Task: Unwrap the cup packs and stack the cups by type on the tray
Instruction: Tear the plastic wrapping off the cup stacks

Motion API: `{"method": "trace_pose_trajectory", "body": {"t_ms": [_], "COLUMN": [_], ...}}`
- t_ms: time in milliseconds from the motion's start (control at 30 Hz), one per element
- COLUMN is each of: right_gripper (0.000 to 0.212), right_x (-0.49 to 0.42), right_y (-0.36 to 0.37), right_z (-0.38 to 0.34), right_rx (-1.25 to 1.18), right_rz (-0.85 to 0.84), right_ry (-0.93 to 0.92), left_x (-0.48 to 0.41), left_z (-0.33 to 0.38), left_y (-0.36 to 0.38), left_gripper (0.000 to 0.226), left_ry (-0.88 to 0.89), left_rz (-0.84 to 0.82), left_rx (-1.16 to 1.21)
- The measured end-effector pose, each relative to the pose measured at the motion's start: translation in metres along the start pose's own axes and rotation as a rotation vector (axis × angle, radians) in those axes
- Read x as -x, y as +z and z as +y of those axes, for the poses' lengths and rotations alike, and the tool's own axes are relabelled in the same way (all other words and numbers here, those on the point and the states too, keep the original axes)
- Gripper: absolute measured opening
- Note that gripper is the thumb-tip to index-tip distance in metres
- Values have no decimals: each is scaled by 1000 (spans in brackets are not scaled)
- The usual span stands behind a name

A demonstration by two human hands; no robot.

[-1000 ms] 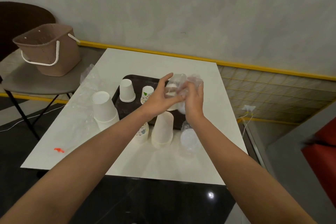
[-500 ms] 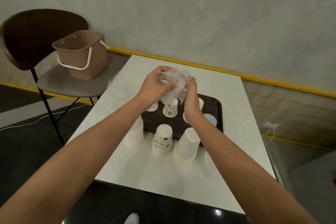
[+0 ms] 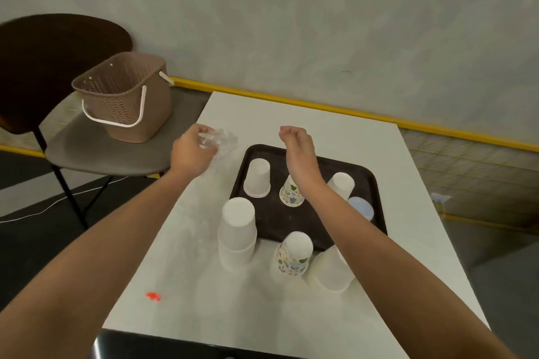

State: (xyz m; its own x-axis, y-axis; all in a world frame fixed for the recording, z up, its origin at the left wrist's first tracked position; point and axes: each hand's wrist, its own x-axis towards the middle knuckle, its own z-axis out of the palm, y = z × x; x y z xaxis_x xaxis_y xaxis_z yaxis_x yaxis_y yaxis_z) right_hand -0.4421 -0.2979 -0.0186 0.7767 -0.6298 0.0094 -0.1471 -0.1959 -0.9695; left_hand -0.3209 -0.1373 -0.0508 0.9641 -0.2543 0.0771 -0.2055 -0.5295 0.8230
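Observation:
My left hand (image 3: 194,151) grips a crumpled clear plastic wrapper (image 3: 223,141) above the table's left edge, left of the dark tray (image 3: 280,221). My right hand (image 3: 297,143) hovers over the tray with curled fingers and holds nothing. On the tray stand an upside-down white cup (image 3: 257,178), a patterned cup (image 3: 291,192), another white cup (image 3: 341,183) and a pale blue-topped cup (image 3: 361,208), partly hidden by my right arm. In front of the tray stand a white cup stack (image 3: 237,230), a patterned cup stack (image 3: 293,255) and a wider white stack (image 3: 331,272).
A brown basket (image 3: 125,96) with a white handle sits on a chair (image 3: 87,148) left of the white table (image 3: 233,300). More clear wrap (image 3: 201,213) lies on the table's left side. A small orange scrap (image 3: 153,296) lies near the front left corner.
My hands have parted: the left has carried the balled wrapper leftward toward the table's edge, the right has let go of it and stays over the tray. The view has shifted.

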Motion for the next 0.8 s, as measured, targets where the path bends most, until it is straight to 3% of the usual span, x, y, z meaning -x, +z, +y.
{"method": "trace_pose_trajectory", "body": {"t_ms": [367, 567, 800], "right_gripper": [34, 21, 22], "right_x": [-31, -30, -23], "right_y": [39, 45, 39], "right_z": [18, 27, 26], "right_rx": [240, 244, 243], "right_rz": [-202, -209, -198], "right_ry": [117, 153, 148], "left_x": [-8, -3, 1], "left_z": [-51, -58, -48], "left_y": [27, 32, 26], "left_gripper": [41, 47, 58], "left_ry": [-8, -41, -6], "left_rz": [-186, -249, -168], "left_rx": [-281, -311, -263]}}
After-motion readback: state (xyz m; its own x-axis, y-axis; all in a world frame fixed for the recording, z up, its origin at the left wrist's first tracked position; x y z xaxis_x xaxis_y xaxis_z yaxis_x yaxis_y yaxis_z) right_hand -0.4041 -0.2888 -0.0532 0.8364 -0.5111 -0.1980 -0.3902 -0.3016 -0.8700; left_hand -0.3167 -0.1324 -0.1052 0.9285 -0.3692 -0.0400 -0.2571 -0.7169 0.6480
